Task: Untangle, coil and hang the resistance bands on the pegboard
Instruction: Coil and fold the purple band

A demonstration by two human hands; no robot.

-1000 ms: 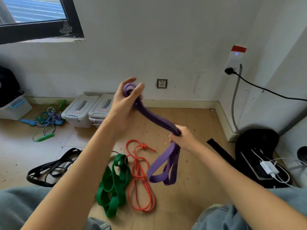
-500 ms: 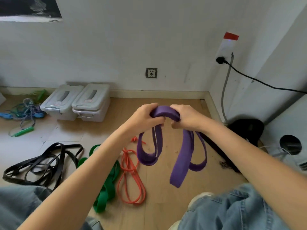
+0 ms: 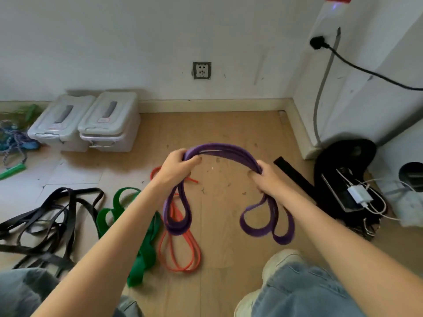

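Observation:
A purple resistance band (image 3: 225, 150) is folded into several strands and arches between both hands above the wooden floor. My left hand (image 3: 177, 168) grips the bundle at its left end, with loops hanging below. My right hand (image 3: 265, 179) grips the right end, where two loops dangle. On the floor lie an orange band (image 3: 180, 255), a green band (image 3: 142, 248) and a tangle of black bands (image 3: 45, 220). No pegboard is in view.
Two white lidded plastic boxes (image 3: 91, 122) stand by the far wall. A heap of blue and green ropes (image 3: 13, 143) lies at far left. A black bag (image 3: 343, 179) with a charger and white cables sits at right. My knees in jeans fill the bottom edge.
My hands have moved apart and lower, spreading the folded purple band into a wide arch. The view has tilted down toward the floor.

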